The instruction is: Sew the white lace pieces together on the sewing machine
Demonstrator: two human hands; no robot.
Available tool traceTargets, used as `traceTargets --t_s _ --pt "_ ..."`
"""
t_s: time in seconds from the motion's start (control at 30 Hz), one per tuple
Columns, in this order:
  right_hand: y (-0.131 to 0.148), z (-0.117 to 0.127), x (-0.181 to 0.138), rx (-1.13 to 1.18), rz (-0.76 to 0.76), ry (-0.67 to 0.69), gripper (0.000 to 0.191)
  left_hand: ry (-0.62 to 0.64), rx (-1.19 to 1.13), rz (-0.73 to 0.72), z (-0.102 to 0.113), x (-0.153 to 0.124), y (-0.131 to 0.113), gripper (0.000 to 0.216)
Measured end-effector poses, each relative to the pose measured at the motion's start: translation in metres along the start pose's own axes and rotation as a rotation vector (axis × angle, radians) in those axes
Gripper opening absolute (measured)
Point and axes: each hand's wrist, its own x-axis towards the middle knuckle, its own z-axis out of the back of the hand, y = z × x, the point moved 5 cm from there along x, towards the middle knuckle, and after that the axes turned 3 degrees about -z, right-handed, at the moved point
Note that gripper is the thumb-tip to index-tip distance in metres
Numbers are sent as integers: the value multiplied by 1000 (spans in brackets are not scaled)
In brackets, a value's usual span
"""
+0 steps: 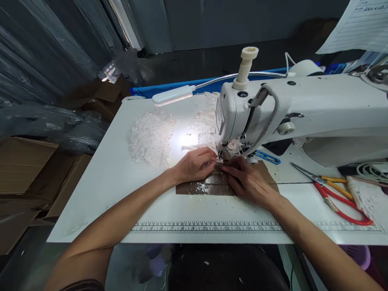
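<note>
A white sewing machine [257, 109] stands at the right, its needle area lit by a lamp. My left hand [197, 163] is closed, thumb and fingers pinching a small pale strip of fabric [219, 161] at the presser foot. On the other side of the needle, my right hand [250, 180] has its fingertips drawn together close to that strip. What lies between those fingers is too small to make out. Beneath both hands is a brown taped sheet [206, 189] on the machine bed. A pale fabric rose [234, 144] sits on the machine just above my fingers.
White lace pieces [151, 139] lie left of the machine beneath the lamp [174, 95]. Red-handled scissors [342, 202], orange-handled scissors [336, 187] and a blue tool [268, 157] rest at the right. A printed ruler [209, 228] runs along the table's front edge. Cardboard boxes [27, 165] stand left.
</note>
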Motion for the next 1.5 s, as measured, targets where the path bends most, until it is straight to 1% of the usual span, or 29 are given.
traceTargets --t_s 0.1,0.17,0.23,0.33,0.4,0.43,0.5,0.57,0.6,0.67,0.73,0.8,0.83,0.93,0.97,1.0,1.03,1.07,1.1,1.13,1.2,1.3,1.4,1.5 --pt "0 -1 1 -7 10 13 34 122 107 -59 -8 -3 -4 14" --pt "1 0 1 14 13 9 34 159 181 -84 -10 -3 -6 14" --pt "2 3 1 69 10 16 33 162 222 -105 -11 -3 -6 14" --pt "-2 14 2 167 -47 30 31 160 246 -125 -11 -3 -6 14" --pt "-9 29 3 206 -102 -4 29 164 247 -121 -11 -4 -4 14" --pt "-14 38 3 206 -123 -45 28 164 242 -115 -11 -4 -4 14" --pt "-28 56 3 117 -183 -147 28 156 224 -105 -12 -4 -2 14" --pt "-43 68 0 -58 -229 -204 31 133 208 -109 -11 -4 -1 12" --pt "-51 70 -1 -149 -248 -197 34 116 204 -115 -10 -4 -1 11" --pt "-65 68 -4 -306 -270 -134 39 93 197 -128 -7 -4 -3 9" --pt "-74 62 -7 -404 -270 -80 40 106 189 -147 -6 -3 -5 8" --pt "-76 58 -10 -449 -254 -78 40 156 190 -186 -7 -3 -8 8" --pt "-74 58 -11 -451 -246 -98 39 180 192 -206 -7 -3 -9 9" --pt "-58 63 -20 -346 -246 -185 33 206 161 -214 -9 -3 -11 18" --pt "-53 64 -23 -263 -265 -189 30 196 133 -188 -9 -3 -10 20" --pt "-47 63 -27 -155 -295 -162 27 176 100 -148 -9 -3 -9 21" --pt "-43 60 -30 -30 -343 -111 25 150 68 -97 -9 -2 -8 19" --pt "-39 53 -33 98 -396 -8 24 123 39 -38 -10 -2 -7 17" --pt "-33 47 -35 187 -424 64 22 93 14 30 -10 -2 -5 12" --pt "-28 43 -34 224 -425 108 19 62 -12 104 -10 -2 -3 8" --pt "-21 36 -29 157 -393 137 18 18 -90 253 -11 -3 3 7" --pt "-17 28 -12 -131 -336 121 28 -2 -257 440 -13 -6 11 22" --pt "-19 18 5 -375 -332 113 45 16 -414 546 -16 -8 18 27" --pt "-19 10 15 -460 -304 92 50 24 -529 587 -18 -8 24 26"
